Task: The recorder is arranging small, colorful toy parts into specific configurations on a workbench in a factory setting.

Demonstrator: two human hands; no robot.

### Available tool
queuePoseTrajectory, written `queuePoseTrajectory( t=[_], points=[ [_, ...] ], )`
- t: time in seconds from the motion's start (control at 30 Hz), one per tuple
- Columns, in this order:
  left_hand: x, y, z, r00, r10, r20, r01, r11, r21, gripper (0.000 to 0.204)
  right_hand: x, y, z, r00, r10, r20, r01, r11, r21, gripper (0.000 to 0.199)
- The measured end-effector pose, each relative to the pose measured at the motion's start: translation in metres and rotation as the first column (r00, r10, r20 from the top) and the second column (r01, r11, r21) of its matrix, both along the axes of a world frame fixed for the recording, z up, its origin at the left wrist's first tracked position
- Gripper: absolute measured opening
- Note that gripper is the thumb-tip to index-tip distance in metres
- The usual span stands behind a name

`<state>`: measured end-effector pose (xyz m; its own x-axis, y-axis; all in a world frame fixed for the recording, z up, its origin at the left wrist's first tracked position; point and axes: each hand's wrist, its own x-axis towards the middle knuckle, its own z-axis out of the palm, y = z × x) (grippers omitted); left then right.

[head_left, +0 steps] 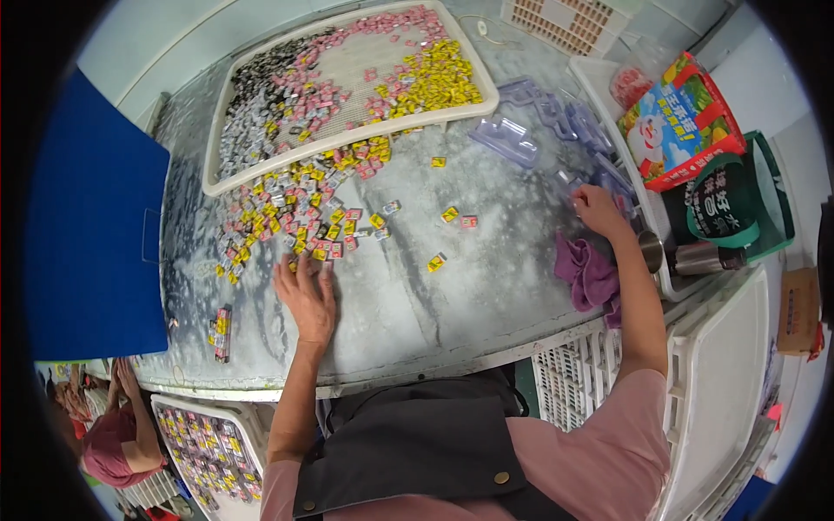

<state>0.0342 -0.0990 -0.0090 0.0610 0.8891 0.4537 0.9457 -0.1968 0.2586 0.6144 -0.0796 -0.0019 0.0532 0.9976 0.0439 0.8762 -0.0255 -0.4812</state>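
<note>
My left hand lies palm down with its fingers spread, fingertips at the near edge of a loose pile of small block-shaped pieces in yellow, pink, grey and black. Over at the right side of the table, my right hand has its fingers curled together beside clear purplish plastic shells. What its fingertips hold, if anything, is hidden. A few single pieces, such as a yellow one, lie apart in mid-table. Left of my left hand stands a short row of pieces.
A white mesh-bottomed tray holds many more pieces, partly sorted by colour. A purple cloth lies below my right hand. A white bin with a colourful bag borders the right. A blue panel stands left; a co-worker sits beyond.
</note>
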Motion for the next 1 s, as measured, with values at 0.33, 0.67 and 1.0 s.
queuePoseTrajectory(
  t=[0.33,0.67,1.0],
  points=[
    [0.119,-0.023,0.003,0.725,-0.688,0.035,0.687,0.719,-0.107,0.054,-0.059,-0.029,0.023,0.873,-0.246,0.422,0.075,0.921,0.381,0.004],
    [0.070,-0.047,0.067,0.440,-0.015,0.898,0.625,0.723,-0.294,0.075,-0.309,-0.087,0.073,0.808,0.191,-0.557,-0.028,0.957,0.289,0.015],
    [0.024,-0.091,0.070,0.017,0.249,0.968,0.722,0.667,-0.184,0.072,-0.409,-0.120,0.072,0.266,0.056,-0.962,-0.342,0.939,-0.040,0.011]
  ],
)
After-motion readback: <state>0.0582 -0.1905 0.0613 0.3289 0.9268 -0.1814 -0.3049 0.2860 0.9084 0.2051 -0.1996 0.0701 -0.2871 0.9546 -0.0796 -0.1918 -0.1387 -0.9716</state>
